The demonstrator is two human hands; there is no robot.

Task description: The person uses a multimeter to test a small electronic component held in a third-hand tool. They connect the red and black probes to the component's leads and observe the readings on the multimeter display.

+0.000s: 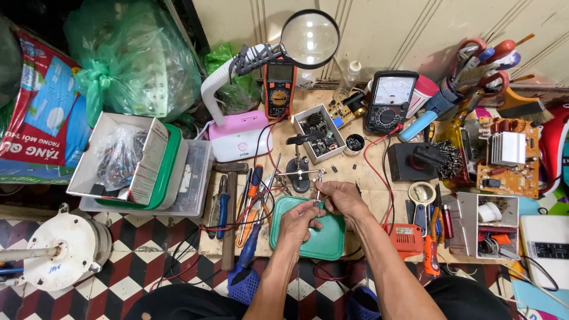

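Note:
My left hand (298, 220) and my right hand (339, 198) meet over a green plastic lid (323, 244) on the low wooden board (373, 178). Both pinch a small dark electronic part (319, 205) between their fingertips. The part is too small to make out further. Just beyond the hands stands a black helping-hand clamp stand (301, 172) with metal clips.
Pliers, screwdrivers and a hammer (230, 213) lie left of the lid. A pink magnifier lamp (240, 139), an orange multimeter (279, 88), an analog meter (389, 101), a parts box (319, 133) and circuit boards (508, 157) crowd the back. Red and black wires cross the board.

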